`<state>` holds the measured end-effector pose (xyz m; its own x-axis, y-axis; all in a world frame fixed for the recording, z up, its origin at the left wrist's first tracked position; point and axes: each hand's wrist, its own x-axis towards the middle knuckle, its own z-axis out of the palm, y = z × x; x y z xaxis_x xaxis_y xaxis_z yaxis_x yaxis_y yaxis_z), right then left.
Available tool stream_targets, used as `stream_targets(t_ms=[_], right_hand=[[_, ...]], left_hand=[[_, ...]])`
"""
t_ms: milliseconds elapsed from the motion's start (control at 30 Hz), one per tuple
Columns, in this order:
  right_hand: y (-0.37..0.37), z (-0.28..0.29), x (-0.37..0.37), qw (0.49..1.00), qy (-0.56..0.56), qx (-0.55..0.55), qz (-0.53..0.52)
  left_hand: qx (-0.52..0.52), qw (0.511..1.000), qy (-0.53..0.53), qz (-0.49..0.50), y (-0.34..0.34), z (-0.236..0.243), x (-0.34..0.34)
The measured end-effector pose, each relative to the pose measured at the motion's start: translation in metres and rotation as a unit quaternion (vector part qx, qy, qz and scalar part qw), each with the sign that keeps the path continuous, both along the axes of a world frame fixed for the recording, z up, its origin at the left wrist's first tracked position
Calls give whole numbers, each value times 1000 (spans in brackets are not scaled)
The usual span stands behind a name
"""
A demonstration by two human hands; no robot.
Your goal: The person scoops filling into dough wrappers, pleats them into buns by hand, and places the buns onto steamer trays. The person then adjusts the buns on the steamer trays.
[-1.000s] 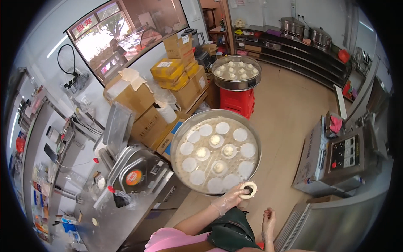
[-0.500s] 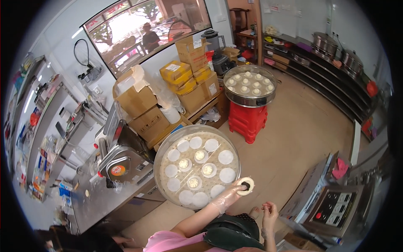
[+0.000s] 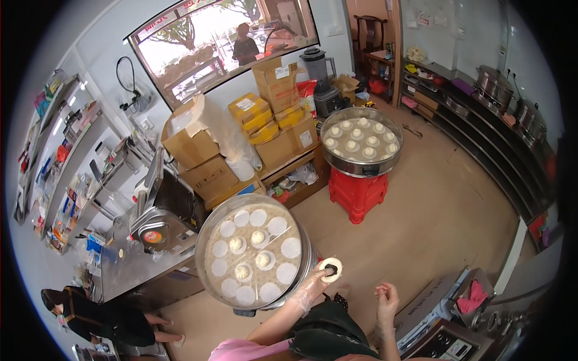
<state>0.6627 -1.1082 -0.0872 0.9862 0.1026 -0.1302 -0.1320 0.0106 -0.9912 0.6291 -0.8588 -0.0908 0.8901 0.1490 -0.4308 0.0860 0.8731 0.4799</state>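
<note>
My left hand (image 3: 307, 290), in a clear glove, holds an open round of white dough (image 3: 337, 266) with dark filling at its centre, beside the near edge of a large round steamer tray (image 3: 201, 259). The tray holds several paper rounds (image 3: 290, 246), some bearing pleated buns (image 3: 262, 260). To the right of the dough, my right hand (image 3: 386, 301) is raised with fingertips curled together and nothing visible in them. Farther ahead, a second round tray (image 3: 361, 170) full of pleated buns rests on stacked red stools (image 3: 355, 198).
A co-worker (image 3: 84, 316) in black stands at lower left by the steel counter (image 3: 132, 274) and machine (image 3: 147, 225). Cartons (image 3: 274, 90) are stacked beyond the trays. Dark shelving (image 3: 457, 120) with pots lines the right wall; steel equipment (image 3: 445, 337) sits at lower right.
My view has swung, so the near tray appears further left and the co-worker shows more fully at lower left. My left hand still holds the dough; my right hand has come up slightly.
</note>
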Motion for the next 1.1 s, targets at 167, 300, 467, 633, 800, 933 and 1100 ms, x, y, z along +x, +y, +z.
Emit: stream_targets(t_ms=[167,300,467,633,800,933,1100], right_hand=[[1,-18,91,1000,-5,18,25],[-8,-11,167,999,45,-11,10],[-21,-12,262,998,47,-30,1],[-32,-35,341,997,30,-67,12],[-42,-61,417,993,54,-78,71],[-52,-65,500,986,73,-78,131],[-59,-18,621,972,14,-105,209]], left_hand=[[-28,997,-69,-16,-1,4,93],[28,998,-50,-27,-6,18,192],[40,996,-71,-39,0,41,297],[11,997,-81,-13,7,40,371],[88,995,-49,29,1,9,436],[95,990,-1,108,-11,-10,495],[14,978,-33,203,-29,3,569]])
